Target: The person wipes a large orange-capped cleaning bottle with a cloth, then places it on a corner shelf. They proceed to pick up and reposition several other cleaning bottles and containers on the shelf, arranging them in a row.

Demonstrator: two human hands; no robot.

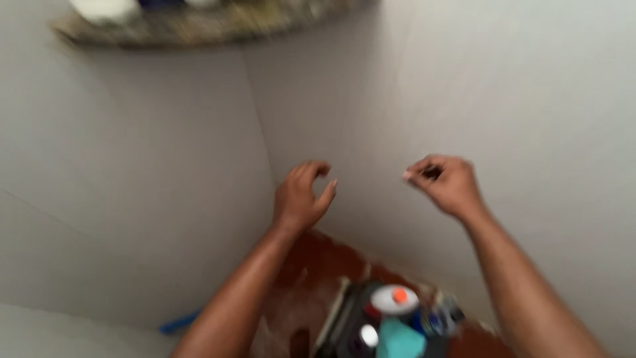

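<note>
Hands, left (301,195) and right (445,184), point up, empty.

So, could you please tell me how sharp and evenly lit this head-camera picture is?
In the head view, motion blur softens everything: the left hand and right hand lack crisp edges, and the bottles on the floor smear together. Light is soft and even on the grey walls, with no glare or hard shadows.

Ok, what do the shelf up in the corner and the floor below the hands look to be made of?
Shelf: probably polished stone such as granite, going by its speckled grey-brown mottling; blur leaves it open. Floor: likely glazed tile or painted cement, reddish-brown with pale glossy patches. Both the left hand and the right hand hover empty above it.
</note>
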